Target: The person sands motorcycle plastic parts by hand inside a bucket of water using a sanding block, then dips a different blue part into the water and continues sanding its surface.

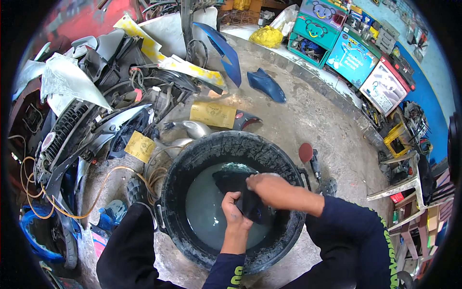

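A black tub (175, 195) of cloudy grey water (207, 221) stands between my knees. Over the water is a dark, curved panel (249, 206), tilted, its far end near the water surface. My left hand (234, 219) grips the panel's near side, thumb on top. Against the panel's upper right edge rests my right hand (269, 189), fingers curled in. Whatever those fingers hold, if anything, is hidden. Right of the tub, a sander (315, 164) with a round reddish disc (305, 152) lies on the floor.
Motorcycle parts and panels (72, 79) crowd the left, with an orange hose (103, 190) among them. Yellow sandpaper sheets (211, 114) and a blue panel (266, 85) lie beyond the tub. Cabinets (349, 58) line the far right; a white plastic chair (404, 188) is nearer.
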Motion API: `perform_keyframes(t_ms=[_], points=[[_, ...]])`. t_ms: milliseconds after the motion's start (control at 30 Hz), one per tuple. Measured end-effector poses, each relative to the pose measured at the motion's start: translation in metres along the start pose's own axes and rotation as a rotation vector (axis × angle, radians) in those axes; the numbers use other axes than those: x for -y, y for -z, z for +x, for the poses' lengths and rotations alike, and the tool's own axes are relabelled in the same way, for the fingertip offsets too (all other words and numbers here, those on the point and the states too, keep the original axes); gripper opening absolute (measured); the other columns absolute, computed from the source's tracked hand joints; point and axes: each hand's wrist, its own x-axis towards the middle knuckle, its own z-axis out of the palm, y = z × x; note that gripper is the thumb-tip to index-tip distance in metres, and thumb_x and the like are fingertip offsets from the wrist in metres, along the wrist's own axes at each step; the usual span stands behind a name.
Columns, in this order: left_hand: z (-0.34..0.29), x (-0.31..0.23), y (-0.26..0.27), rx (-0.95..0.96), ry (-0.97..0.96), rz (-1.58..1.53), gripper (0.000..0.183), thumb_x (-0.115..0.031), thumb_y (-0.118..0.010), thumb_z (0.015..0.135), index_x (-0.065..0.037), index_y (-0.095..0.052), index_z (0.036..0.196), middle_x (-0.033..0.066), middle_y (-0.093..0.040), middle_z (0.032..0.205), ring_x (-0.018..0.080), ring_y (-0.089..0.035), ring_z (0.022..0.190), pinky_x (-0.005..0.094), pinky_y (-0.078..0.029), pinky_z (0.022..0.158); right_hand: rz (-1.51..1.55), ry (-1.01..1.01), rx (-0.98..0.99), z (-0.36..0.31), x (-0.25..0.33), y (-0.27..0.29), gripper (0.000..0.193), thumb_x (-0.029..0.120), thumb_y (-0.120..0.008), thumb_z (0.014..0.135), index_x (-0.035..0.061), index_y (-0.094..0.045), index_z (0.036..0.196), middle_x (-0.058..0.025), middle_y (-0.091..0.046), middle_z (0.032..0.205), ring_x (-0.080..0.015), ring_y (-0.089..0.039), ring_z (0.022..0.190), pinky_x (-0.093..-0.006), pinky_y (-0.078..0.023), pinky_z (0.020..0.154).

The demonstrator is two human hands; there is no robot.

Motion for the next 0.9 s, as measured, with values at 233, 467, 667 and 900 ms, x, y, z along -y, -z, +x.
perform_keyframes(t_ms=[233,467,667,900], points=[[0.001,-0.003,-0.012,0.011,0.04,0.058,0.044,-0.029,-0.05,0.084,0.0,-0.064,0.114,0.0144,-0.066,0.117,0.0315,-0.064,0.106,0.0462,-0.05,0.097,0.007,-0.1,-0.117,0.009,-0.012,-0.011,0.042,0.001,-0.062,0.079,-0.0077,-0.06,0.12,-0.0231,-0.066,0.119,-0.0389,-0.064,0.113,-0.0432,-0.052,0.096],[0.0,-0.001,-0.023,-0.069,-0.012,0.012,0.036,-0.027,-0.048,0.085,0.0,-0.065,0.103,0.0115,-0.069,0.104,0.028,-0.067,0.101,0.0413,-0.054,0.09,-0.021,0.015,-0.182,-0.008,0.01,-0.014,0.05,-0.001,-0.064,0.073,-0.0116,-0.057,0.122,-0.029,-0.063,0.119,-0.0401,-0.063,0.112,-0.043,-0.051,0.099],[-0.001,-0.005,-0.009,-0.177,-0.076,0.092,0.044,-0.026,-0.048,0.084,0.004,-0.064,0.111,0.0168,-0.068,0.115,0.0312,-0.066,0.106,0.0429,-0.051,0.098,-0.222,0.097,-0.197,-0.02,0.049,-0.014,0.051,0.008,-0.065,0.076,-0.0147,-0.057,0.12,-0.0288,-0.064,0.116,-0.0395,-0.065,0.109,-0.0439,-0.05,0.099],[0.003,0.001,-0.015,-0.148,-0.041,0.096,0.031,-0.026,-0.054,0.081,-0.001,-0.065,0.097,0.0147,-0.069,0.105,0.0297,-0.066,0.097,0.0423,-0.052,0.092,-0.274,0.024,-0.301,-0.032,0.037,-0.011,0.047,0.008,-0.061,0.078,-0.015,-0.057,0.118,-0.026,-0.065,0.114,-0.0365,-0.065,0.107,-0.0408,-0.05,0.096]])
